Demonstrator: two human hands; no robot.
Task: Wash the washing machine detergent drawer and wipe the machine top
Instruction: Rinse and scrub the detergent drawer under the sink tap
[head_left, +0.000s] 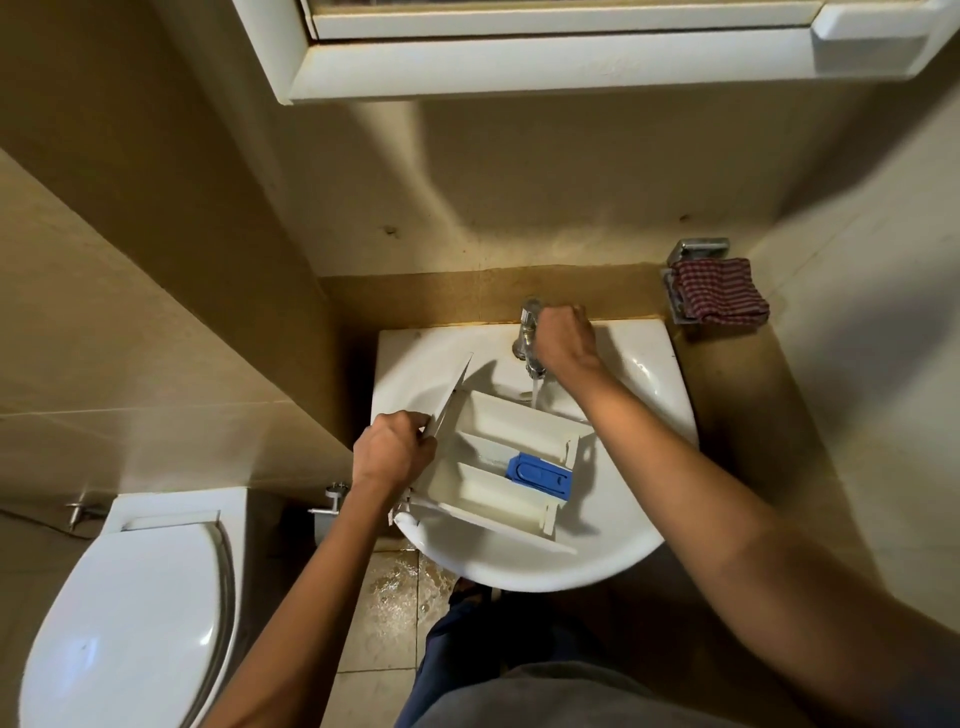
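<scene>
I stand at a white sink (652, 374) and the detergent drawer (498, 447) lies in it, tipped, with its open side up. The drawer nearly fills the bowl. Its far side sits under the tap (525, 332), and its near left corner sticks out a bit past the sink's near rim. My left hand (392, 452) is curled tight on the drawer's flat front panel (451, 395), at the left edge of the sink. My right hand (563, 338) is closed round the top of the tap, at the far edge of the sink. I cannot see those fingers well. A thin line of water (536, 389) falls from the tap onto the far wall of the drawer. Inside the drawer there is a blue piece (540, 475) in the middle slot, toward the right end. There is a little bare bowl to the right of the drawer and not much on the left. The tan wall (208, 312) comes right up to the sink's left side. A toilet (130, 597) with its lid down sits near and to the left. On the right, a red checked cloth (719, 299) hangs on a metal holder (698, 249), just past the sink's far right corner, and the other wall is close there. A white cabinet (519, 67) hangs over the far side. The floor (395, 587) under the sink's near edge is wet.
</scene>
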